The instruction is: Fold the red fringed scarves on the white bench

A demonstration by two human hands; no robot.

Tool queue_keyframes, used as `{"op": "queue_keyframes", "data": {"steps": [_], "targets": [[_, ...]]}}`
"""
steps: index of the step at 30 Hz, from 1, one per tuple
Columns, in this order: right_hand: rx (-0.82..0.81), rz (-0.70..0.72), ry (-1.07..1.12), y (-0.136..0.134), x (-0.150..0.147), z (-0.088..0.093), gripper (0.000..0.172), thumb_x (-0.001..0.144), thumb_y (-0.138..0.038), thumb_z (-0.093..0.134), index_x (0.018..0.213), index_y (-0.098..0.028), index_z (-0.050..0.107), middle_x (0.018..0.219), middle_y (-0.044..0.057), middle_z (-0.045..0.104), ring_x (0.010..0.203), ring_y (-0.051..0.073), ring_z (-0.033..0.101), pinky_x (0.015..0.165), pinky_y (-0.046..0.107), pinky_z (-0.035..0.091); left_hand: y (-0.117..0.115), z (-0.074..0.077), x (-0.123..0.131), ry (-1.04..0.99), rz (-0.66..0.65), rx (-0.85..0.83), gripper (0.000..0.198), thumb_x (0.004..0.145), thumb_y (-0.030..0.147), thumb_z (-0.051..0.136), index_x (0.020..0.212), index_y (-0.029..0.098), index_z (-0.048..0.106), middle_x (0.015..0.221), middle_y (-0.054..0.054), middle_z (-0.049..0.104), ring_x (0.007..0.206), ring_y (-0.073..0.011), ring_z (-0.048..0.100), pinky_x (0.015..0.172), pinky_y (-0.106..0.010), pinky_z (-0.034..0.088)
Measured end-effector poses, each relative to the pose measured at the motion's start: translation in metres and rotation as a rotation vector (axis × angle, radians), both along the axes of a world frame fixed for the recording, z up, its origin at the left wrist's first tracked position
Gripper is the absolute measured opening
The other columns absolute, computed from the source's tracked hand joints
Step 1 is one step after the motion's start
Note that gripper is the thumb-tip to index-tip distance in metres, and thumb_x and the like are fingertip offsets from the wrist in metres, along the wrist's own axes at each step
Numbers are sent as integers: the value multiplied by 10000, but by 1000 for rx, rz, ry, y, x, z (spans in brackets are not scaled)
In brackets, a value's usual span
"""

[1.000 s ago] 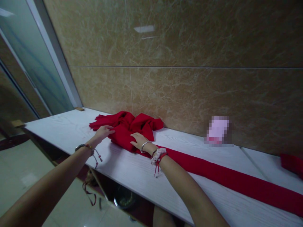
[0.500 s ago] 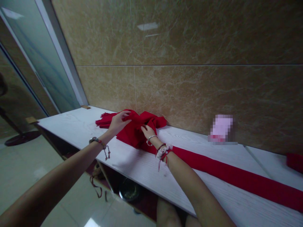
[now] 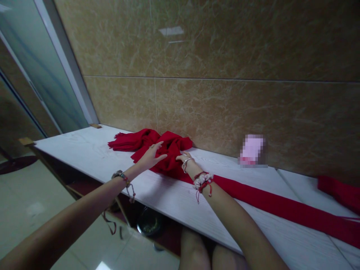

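A red cloth (image 3: 146, 139) with a fringed left end lies bunched on the white tabletop (image 3: 87, 150). From the bunch a long flat red strip (image 3: 270, 204) runs to the right edge of the view. My left hand (image 3: 153, 155) is over the front of the bunch, thumb and fingers apart, holding nothing. At the right side of the bunch is my right hand (image 3: 185, 158), thumb and fingers apart around no cloth that I can see. Both wrists wear bracelets.
Behind the table rises a brown marbled wall (image 3: 225, 108). A blurred pink object (image 3: 252, 150) stands near it. More red cloth (image 3: 337, 191) lies at the right. Open shelves under the tabletop hold a round dark item (image 3: 150, 222). My knees are below the front edge.
My left hand has moved right and down, away from the upper left folds. My right hand has shifted slightly right. The whole view has shifted a little.
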State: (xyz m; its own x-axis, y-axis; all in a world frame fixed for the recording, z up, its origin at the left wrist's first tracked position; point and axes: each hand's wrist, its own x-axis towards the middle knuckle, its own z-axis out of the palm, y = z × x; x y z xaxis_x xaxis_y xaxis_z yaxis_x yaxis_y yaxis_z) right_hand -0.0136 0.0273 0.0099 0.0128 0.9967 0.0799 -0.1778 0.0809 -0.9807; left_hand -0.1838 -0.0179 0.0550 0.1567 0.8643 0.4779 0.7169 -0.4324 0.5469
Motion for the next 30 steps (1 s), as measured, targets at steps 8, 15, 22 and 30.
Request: {"op": "queue_keyframes", "data": {"steps": [8, 15, 22, 30], "targets": [[-115, -186, -98, -1, 57, 9, 566, 541, -128, 517, 1099, -213, 468, 573, -80, 528, 503, 115, 524, 482, 221, 440, 11, -11, -70, 287, 526, -273, 469, 754, 304, 501, 1153, 57, 492, 1059, -149, 604, 1013, -256, 555, 835, -299, 425], [-69, -142, -454, -21, 77, 14, 559, 549, -183, 632, 1099, -227, 544, 1088, 74, 551, 1035, 257, 507, 850, 409, 429, 15, -13, -84, 251, 546, -302, 374, 692, 296, 555, 1027, 132, 582, 957, -72, 652, 867, -197, 614, 701, -214, 451], [544, 539, -1598, -51, 68, 23, 508, 640, -217, 690, 1115, -345, 562, 1354, 35, 398, 1287, 337, 195, 957, 640, 134, 16, -15, -90, 209, 421, -223, 504, 671, 348, 565, 1125, 132, 527, 997, -96, 645, 892, -221, 613, 713, -263, 477], [665, 443, -1894, -48, 93, 39, 233, 722, -81, 550, 862, -231, 659, 1002, 94, 648, 1050, 254, 508, 970, 605, 159, 7, -9, -86, 385, 315, -104, 514, 624, 148, 510, 1137, 135, 544, 1038, -92, 646, 942, -238, 601, 822, -306, 453]]}}
